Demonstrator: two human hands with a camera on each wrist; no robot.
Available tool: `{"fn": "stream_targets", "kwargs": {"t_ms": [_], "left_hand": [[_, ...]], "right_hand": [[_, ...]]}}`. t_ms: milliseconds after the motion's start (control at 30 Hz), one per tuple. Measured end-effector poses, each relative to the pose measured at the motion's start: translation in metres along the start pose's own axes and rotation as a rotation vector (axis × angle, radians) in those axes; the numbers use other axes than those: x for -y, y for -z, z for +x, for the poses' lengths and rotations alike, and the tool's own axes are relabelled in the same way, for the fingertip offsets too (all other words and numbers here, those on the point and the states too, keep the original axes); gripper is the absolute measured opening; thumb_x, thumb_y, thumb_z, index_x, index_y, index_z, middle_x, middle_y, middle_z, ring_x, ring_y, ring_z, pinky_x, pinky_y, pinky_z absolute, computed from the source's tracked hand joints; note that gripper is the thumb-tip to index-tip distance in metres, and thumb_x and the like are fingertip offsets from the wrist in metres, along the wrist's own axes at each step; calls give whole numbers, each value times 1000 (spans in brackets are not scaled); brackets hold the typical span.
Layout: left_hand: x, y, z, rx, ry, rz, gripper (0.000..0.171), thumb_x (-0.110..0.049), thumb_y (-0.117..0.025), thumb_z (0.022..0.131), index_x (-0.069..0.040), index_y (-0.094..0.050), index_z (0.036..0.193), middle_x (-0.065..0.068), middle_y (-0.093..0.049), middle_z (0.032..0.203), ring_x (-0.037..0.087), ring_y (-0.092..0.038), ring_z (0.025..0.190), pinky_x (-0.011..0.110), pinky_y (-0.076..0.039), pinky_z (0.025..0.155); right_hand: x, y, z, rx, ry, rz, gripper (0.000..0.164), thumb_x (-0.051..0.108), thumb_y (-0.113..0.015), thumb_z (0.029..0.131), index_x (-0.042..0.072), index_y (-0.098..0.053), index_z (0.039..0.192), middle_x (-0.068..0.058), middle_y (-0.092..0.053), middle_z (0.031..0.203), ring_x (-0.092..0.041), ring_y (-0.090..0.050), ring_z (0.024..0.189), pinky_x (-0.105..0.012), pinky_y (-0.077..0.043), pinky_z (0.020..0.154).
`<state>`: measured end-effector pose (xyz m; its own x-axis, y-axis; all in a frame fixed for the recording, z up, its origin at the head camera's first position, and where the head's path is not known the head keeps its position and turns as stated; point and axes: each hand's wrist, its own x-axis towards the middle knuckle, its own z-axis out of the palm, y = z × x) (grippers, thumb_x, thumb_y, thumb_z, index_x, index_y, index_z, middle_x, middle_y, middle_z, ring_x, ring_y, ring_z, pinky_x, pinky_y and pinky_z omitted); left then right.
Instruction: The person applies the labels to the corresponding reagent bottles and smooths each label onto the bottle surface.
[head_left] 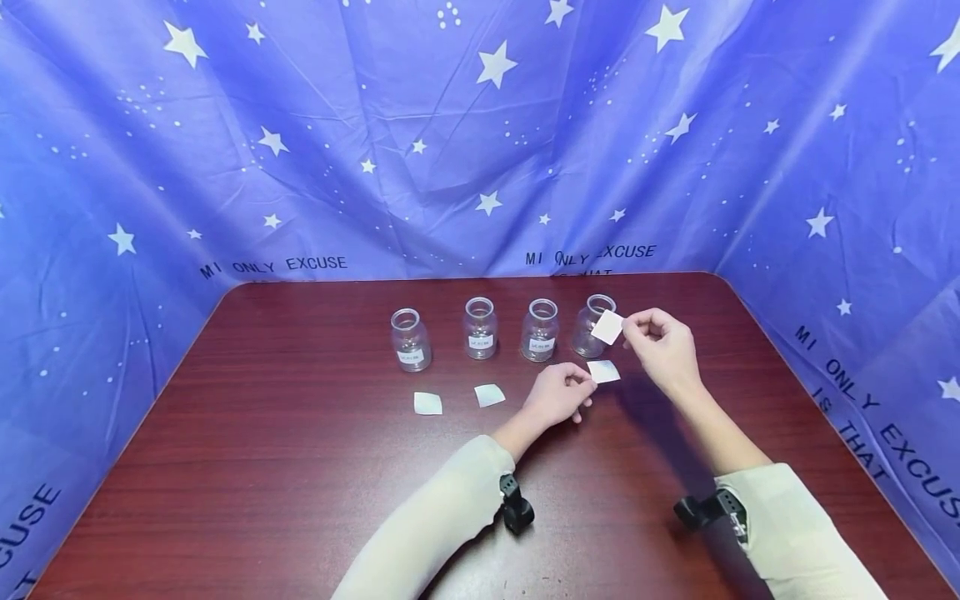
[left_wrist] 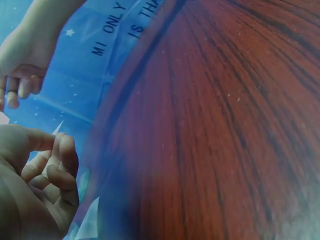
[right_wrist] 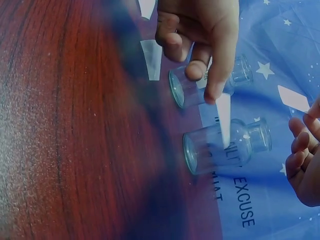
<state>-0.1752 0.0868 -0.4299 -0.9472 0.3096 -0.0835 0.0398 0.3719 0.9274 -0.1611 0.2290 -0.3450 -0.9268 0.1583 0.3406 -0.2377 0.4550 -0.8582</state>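
My right hand (head_left: 663,346) pinches a small white paper label (head_left: 608,327) by its edge, between thumb and forefinger. In the head view this label overlaps the rightmost clear glass jar (head_left: 583,340), on which no label shows. Lower and to the left, my left hand (head_left: 561,393) pinches a slightly curved piece of white paper (head_left: 603,372) at its corner. The right wrist view shows that paper (right_wrist: 224,120) hanging from the left fingertips in front of a jar (right_wrist: 215,147). In the left wrist view, both hands are partly cut off.
Three more glass jars, the left (head_left: 411,342), middle (head_left: 480,329) and right (head_left: 540,332) ones, stand in a row with printed white labels. Two white paper pieces (head_left: 428,403) (head_left: 490,395) lie before them on the dark red wooden table (head_left: 285,467). A starry blue curtain (head_left: 420,100) surrounds the table.
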Motion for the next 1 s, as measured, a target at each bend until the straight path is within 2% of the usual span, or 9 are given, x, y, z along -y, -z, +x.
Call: {"fn": "stream_targets", "kwargs": {"t_ms": [133,267,433,833,1000], "left_hand": [[-2,-9,3,-16,52,116,9,-23,-63,88,-15,-65,86,-7,-63,57,4,-49,34,18,-40,43],[0,-11,5,-36,97,235,10,-24,-61,88,-19,-64,80,-9,-63,55,3,-49,33,17,-41,50],[3,-9,5,-24,148,307,15,-23,-61,87,-21,-66,74,-11,-62,52,4,-50,33,16,-42,55],[4,-9,5,-56,104,477,22,-22,-59,83,-24,-60,61,-12,-53,42,3,-49,33,20,-39,49],[5,-8,6,-90,83,570,19,-29,-64,80,-26,-61,61,-10,-52,41,5,-52,45,24,-40,50]], "right_hand": [[-3,0,1,-2,0,-6,15,2,-54,86,-12,-60,87,26,-52,53,8,-52,50,-14,-35,45],[-5,-1,1,-4,0,-8,15,2,-54,86,-12,-60,87,26,-52,53,9,-52,49,-15,-34,44],[-6,-1,1,-3,-6,-9,15,3,-55,86,-10,-61,87,26,-52,53,8,-52,49,-16,-33,44],[-5,-2,-1,-1,-15,-12,15,4,-55,86,-10,-61,87,27,-52,52,9,-52,49,-16,-33,45],[-4,-3,-2,15,-2,-2,16,4,-55,87,-11,-61,88,26,-53,53,8,-53,49,-17,-33,44]]}}
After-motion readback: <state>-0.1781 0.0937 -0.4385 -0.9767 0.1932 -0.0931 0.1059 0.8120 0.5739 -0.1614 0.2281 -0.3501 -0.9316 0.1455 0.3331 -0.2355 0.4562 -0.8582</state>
